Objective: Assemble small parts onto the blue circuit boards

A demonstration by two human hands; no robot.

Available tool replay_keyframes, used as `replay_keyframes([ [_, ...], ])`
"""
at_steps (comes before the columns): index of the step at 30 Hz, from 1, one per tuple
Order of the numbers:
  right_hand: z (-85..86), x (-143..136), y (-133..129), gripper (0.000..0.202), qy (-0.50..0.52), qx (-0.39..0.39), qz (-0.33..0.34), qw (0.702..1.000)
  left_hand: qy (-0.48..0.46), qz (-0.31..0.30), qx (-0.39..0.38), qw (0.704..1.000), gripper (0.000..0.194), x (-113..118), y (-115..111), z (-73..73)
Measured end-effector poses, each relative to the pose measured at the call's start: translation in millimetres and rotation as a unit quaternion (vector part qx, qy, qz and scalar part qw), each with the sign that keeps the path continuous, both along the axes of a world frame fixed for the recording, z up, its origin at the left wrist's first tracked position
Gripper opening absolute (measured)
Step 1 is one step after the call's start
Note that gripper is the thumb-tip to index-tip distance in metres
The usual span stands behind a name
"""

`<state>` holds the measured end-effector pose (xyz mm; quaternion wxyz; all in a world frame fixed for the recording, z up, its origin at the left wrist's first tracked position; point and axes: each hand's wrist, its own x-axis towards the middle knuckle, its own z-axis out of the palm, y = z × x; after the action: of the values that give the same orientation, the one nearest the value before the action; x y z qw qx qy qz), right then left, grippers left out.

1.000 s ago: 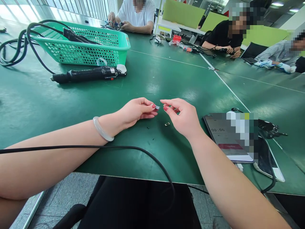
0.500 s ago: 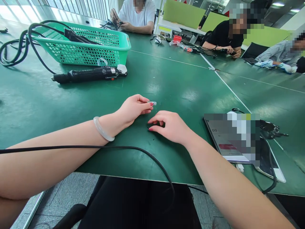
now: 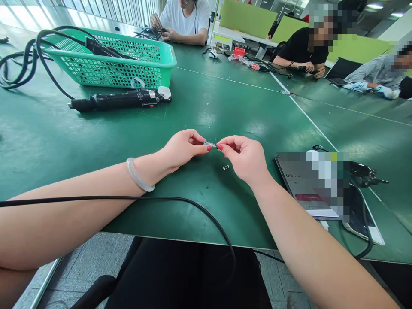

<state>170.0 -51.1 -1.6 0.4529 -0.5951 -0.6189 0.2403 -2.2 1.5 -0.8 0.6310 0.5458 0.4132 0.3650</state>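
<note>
Inboard of green table near edge, left hand pinches small silvery part, right hand tiny dark piece.

silver piece: part-hidden by left grip | dark bit at right grip: too small to tell

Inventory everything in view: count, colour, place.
Table: one, green, centre
Small part: one, silvery, centre
Framed piece: one, pale, table, below right
Speck: one, dark, nearer the camera
Basket: one, green, upper left
Power tool: one, black, before basket
Cables: several, black, upper left and foreground
Phone-like devices: two, dark, overlapping, right
Mouse: one, white, far side
Box: one, red, right of mouse
People: three, white, black and grey tops, far side
Partitions: several, green, background
Bangle: one, whitish, left wrist
Lap: one, black, below table
Left hand: one, red-nailed, holding the small part
Right hand: one, red-nailed, fingertips at the part's end
</note>
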Motion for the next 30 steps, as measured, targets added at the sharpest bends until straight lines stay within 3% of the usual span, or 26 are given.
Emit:
replay_keyframes([
  [12, -2.5, -2.4, 1.0, 0.017, 0.020, 0.012, -0.020, 1.000, -0.059, -0.040, -0.034, 0.997, 0.027, -0.3, -0.1, 1.1],
  [22, -2.7, -0.3, 1.5, 0.017, 0.008, 0.019, -0.019, 1.000, -0.062, -0.031, -0.074, 0.995, 0.024, -0.2, 0.9, 1.7],
  [30, -0.4, -2.0, 0.2, 0.015, 0.009, 0.026, -0.021, 0.999, -0.068, -0.030, -0.053, 0.996, 0.024, -0.6, -0.4, 1.4],
])
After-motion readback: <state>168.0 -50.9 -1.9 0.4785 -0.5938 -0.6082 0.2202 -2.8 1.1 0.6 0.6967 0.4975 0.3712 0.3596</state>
